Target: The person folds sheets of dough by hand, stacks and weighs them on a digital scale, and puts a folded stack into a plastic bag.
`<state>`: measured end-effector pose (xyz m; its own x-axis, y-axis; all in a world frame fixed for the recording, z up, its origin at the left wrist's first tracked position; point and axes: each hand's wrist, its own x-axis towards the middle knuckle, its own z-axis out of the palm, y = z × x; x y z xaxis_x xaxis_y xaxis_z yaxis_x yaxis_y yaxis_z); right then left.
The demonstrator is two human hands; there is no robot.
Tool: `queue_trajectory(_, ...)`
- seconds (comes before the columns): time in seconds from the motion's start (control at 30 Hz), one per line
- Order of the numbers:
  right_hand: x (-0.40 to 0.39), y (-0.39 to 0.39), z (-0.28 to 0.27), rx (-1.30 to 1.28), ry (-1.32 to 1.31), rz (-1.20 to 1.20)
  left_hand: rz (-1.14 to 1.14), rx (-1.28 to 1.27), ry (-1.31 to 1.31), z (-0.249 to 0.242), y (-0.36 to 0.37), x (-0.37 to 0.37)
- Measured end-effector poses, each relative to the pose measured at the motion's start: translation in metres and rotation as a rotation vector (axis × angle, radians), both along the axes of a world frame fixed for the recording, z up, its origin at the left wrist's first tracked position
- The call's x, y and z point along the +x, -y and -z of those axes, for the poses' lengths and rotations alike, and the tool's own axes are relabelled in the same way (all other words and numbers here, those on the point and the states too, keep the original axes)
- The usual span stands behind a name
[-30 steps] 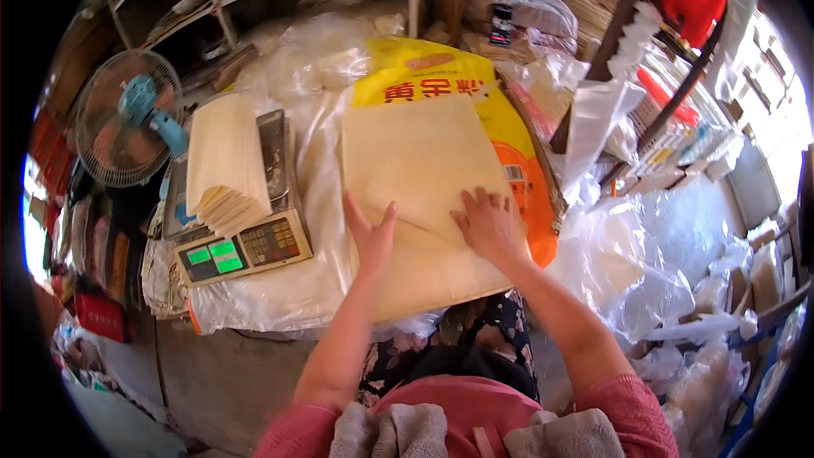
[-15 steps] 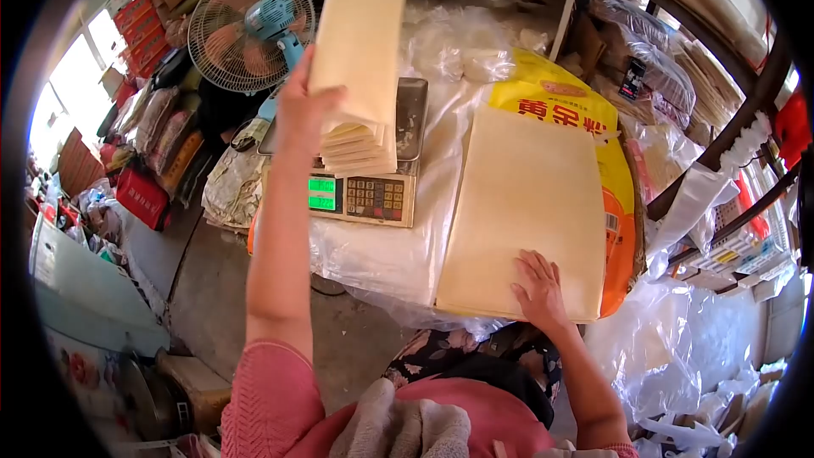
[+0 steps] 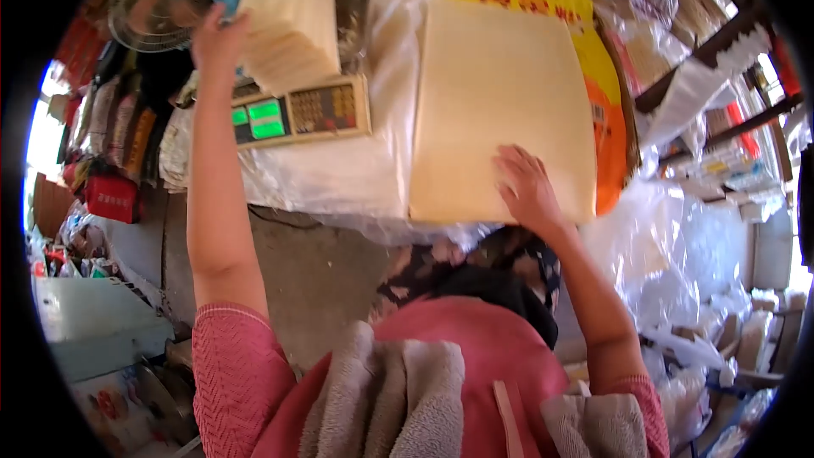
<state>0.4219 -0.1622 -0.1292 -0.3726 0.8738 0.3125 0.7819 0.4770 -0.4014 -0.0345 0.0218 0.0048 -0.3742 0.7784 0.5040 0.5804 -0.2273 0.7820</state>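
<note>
A folded stack of thin cream-coloured sheets [image 3: 292, 21] rests on a digital scale [image 3: 303, 110] with a lit green display. At the left edge of that stack is my left hand [image 3: 219, 38], its thumb and fingers apart. In front of me, a large flat pile of similar cream sheets [image 3: 504, 89] lies on the covered table. My right hand [image 3: 527, 187] lies on the near part of this pile, fingers stretched out and slightly blurred.
A yellow and orange printed bag [image 3: 606, 148] lies under the pile's right side. White plastic sheeting [image 3: 339, 178] covers the table. A fan [image 3: 161, 4] stands at the back left. Clear plastic [image 3: 640, 237] hangs at the right, near shelving [image 3: 708, 55].
The view has tilted down, so table items sit higher in it. My left thumb has come off the folded stack, which stays on the scale. My right hand remains on the pile.
</note>
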Motion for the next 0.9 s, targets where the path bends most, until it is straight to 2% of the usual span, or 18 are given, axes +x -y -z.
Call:
queue_trajectory(0.03,-0.005,0.004,-0.004,-0.038,-0.075,-0.006,-0.223,0.245,-0.346,-0.006,0.023,0.016)
queue_trajectory(0.07,-0.011,0.005,-0.008,-0.057,-0.153,-0.016,-0.364,0.319,-0.465,-0.011,0.06,0.052)
queue_trajectory(0.13,-0.024,0.007,-0.013,-0.124,-0.154,-0.129,-0.061,0.413,-0.345,0.027,0.089,0.074)
queue_trajectory(0.2,-0.039,0.011,-0.013,-0.07,-0.017,-0.234,-0.02,0.284,-0.389,0.079,0.122,0.113)
queue_trajectory(0.23,-0.046,0.012,-0.013,-0.052,0.058,-0.273,0.162,0.157,-0.122,0.094,0.14,0.132)
queue_trajectory(0.3,-0.059,0.011,-0.006,0.019,0.249,-0.324,0.298,0.106,-0.024,0.127,0.164,0.157)
queue_trajectory(0.37,-0.068,0.009,-0.009,0.026,0.312,-0.347,0.307,0.035,-0.157,0.138,0.185,0.174)
queue_trajectory(0.53,-0.085,0.003,-0.014,0.01,0.529,-0.403,0.344,-0.005,-0.159,0.145,0.203,0.194)
queue_trajectory(0.6,-0.085,0.0,-0.014,-0.099,0.513,-0.389,0.342,-0.006,-0.156,0.143,0.203,0.198)
queue_trajectory(0.9,-0.092,0.004,-0.019,0.014,0.566,-0.401,0.338,-0.088,-0.125,0.144,0.208,0.202)
